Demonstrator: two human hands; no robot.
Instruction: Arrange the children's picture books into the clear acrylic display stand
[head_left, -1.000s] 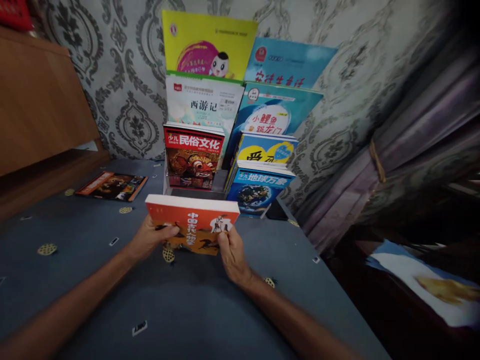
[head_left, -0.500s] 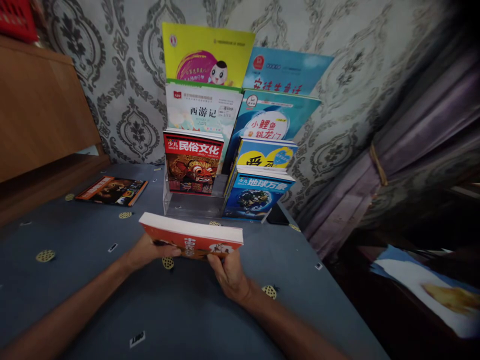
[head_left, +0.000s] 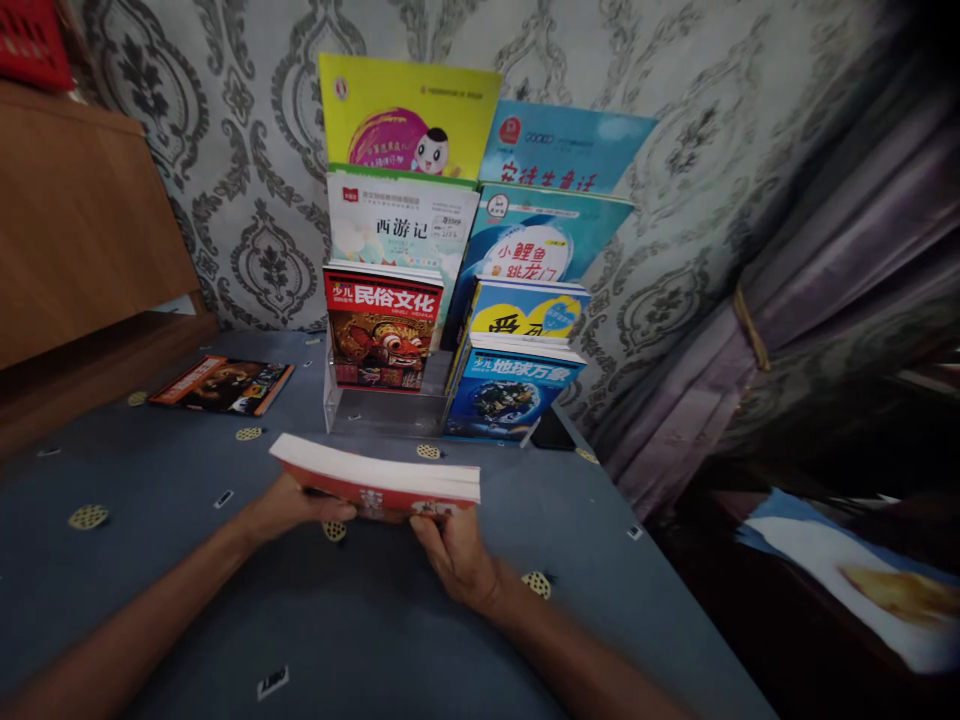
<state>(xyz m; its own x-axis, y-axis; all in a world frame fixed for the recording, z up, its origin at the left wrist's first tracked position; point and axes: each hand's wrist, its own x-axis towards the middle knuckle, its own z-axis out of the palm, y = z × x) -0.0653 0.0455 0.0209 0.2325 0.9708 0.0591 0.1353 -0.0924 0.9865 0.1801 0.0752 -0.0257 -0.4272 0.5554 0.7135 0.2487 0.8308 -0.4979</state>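
Note:
A thick red book point(head_left: 375, 482) is held in front of the rack, its white page edges facing up and its red cover tilted toward me. My left hand point(head_left: 296, 510) grips its left end, thumb on the cover. At the right end my right hand point(head_left: 454, 550) pinches the lower edge. Behind it stands a clear stepped rack point(head_left: 375, 412) with a red book point(head_left: 384, 335) at the front left and a blue book point(head_left: 514, 395) at the front right. Taller books, among them a yellow-green one point(head_left: 412, 100), rise behind them.
An orange and black book point(head_left: 221, 385) lies flat at the left on the blue tablecloth point(head_left: 187, 620). A dark flat object point(head_left: 553, 432) sits beside the rack. Wooden furniture point(head_left: 82, 220) bounds the left, a curtain point(head_left: 697, 370) the right. Patterned wallpaper is behind.
The held red book has tipped, showing more of its page edges and less of its cover. It and both hands have shifted slightly left. The camera view has moved a little.

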